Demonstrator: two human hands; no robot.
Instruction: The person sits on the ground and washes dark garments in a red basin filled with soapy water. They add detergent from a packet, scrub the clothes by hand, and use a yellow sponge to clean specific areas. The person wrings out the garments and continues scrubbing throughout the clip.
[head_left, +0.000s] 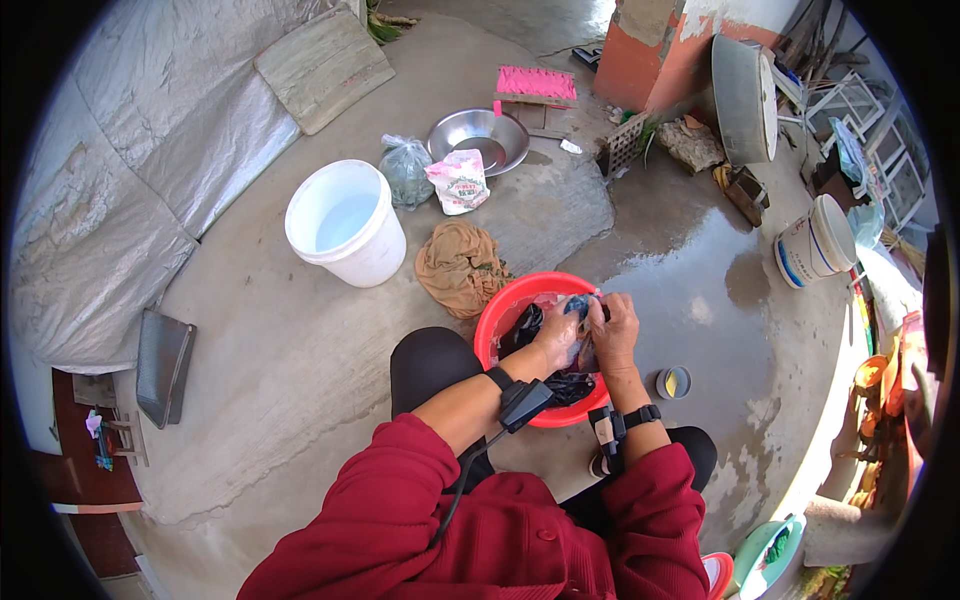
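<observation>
A red plastic basin (546, 282) stands on the concrete floor between my knees. Over it, my left hand (558, 334) is closed on a wet cloth (579, 304) with a blue patch showing at its top. Close beside it, my right hand (615, 328) grips the same cloth, its fingers curled with knuckles up. Much of the cloth is hidden by my hands. Dark wet fabric (523, 327) lies in the basin under and left of my hands. A crumpled brown cloth (459, 268) lies on the floor against the basin's far left side.
A white bucket (375, 255) holding water stands ahead left, near a tied plastic bag (406, 174), a printed white bag (459, 184) and a steel basin (517, 142). A small cup (663, 384) sits right of the red basin. Wet floor (675, 300) spreads toward another bucket (806, 251).
</observation>
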